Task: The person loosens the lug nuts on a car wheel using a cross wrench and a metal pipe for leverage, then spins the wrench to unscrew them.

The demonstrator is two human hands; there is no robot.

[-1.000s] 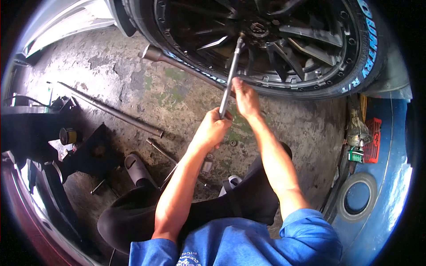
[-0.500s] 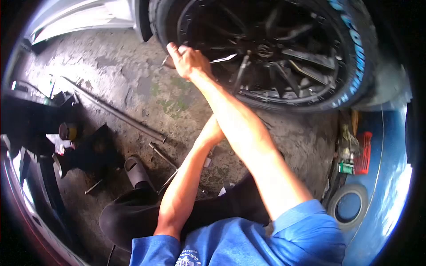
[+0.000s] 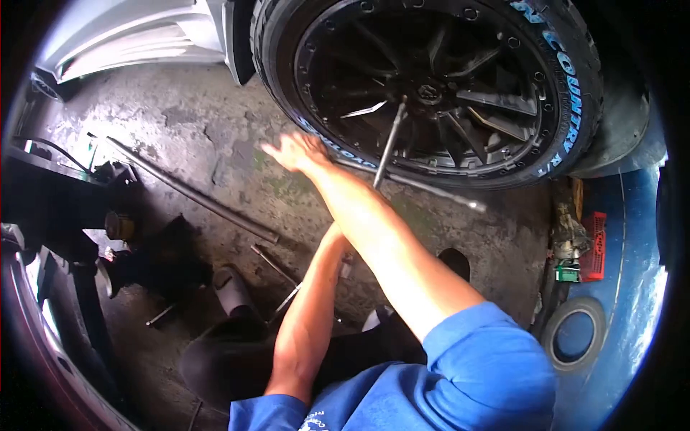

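Note:
A four-way lug wrench (image 3: 390, 144) meets the black wheel (image 3: 496, 93) beside its centre cap. My right hand (image 3: 296, 152) is closed around the left end of its crossbar, thumb sticking out and fingers slightly blurred. The bar's other end points right, free, below the tyre (image 3: 575, 108) with blue lettering. Under my right forearm, my left arm (image 3: 305, 309) reaches toward the wrench's near end. My left hand itself is hidden behind that forearm.
On the floor at left lie a long metal pipe (image 3: 194, 192) and a shorter bar (image 3: 277, 266). A dark stand-like object (image 3: 50, 194) is at far left. The right side holds a red plastic basket (image 3: 595, 248) and a grey ring (image 3: 550, 337) against blue bodywork.
My right hand has swung down and slightly right, turning the crossbar counter-clockwise. Its right end now shows below the tyre. The camera view has shifted a little.

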